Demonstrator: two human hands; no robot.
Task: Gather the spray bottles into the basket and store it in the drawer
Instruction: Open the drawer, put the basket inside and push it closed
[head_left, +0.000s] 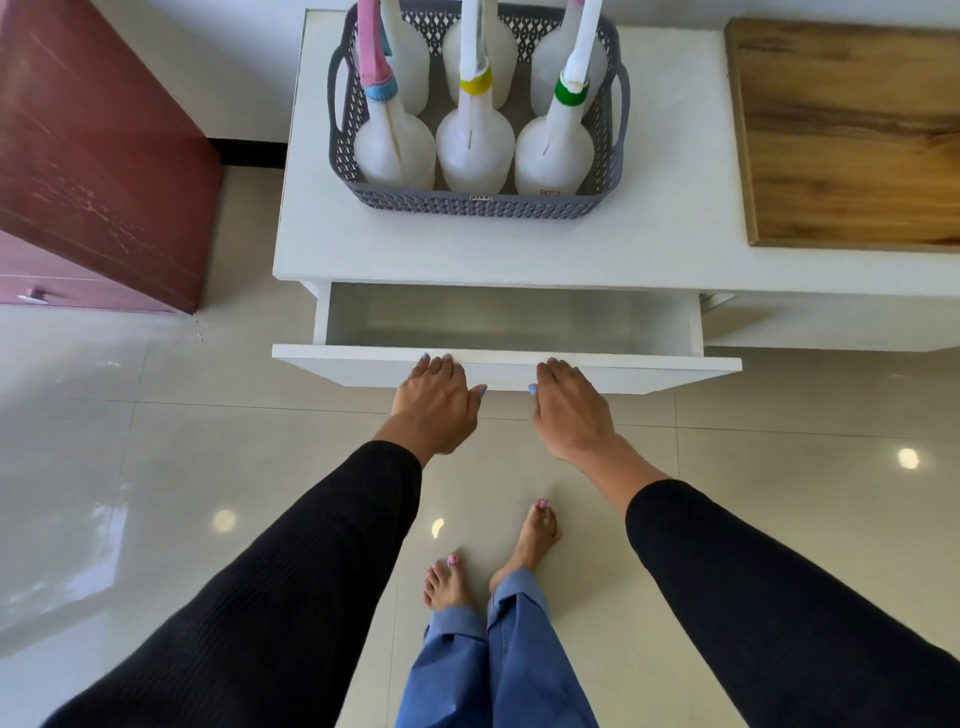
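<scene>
Below the white cabinet top, the drawer stands pulled partway out, its cavity bare and its front panel projecting over the glossy tiled floor. On the top, the grey lattice basket sits close to the left edge and back from the front edge, with six white spray bottles standing upright inside (two rows of three). Front-row collars read blue, yellow and green. A small red label on the green-collared bottle and an embossed mark on the basket's front wall are too small to read. Right of the basket lies a wooden board; left of the cabinet stands a maroon cupboard, with a floor gap between. Left hand and right hand both hook their fingers, held together, over the panel's top edge, thumbs against its face.
</scene>
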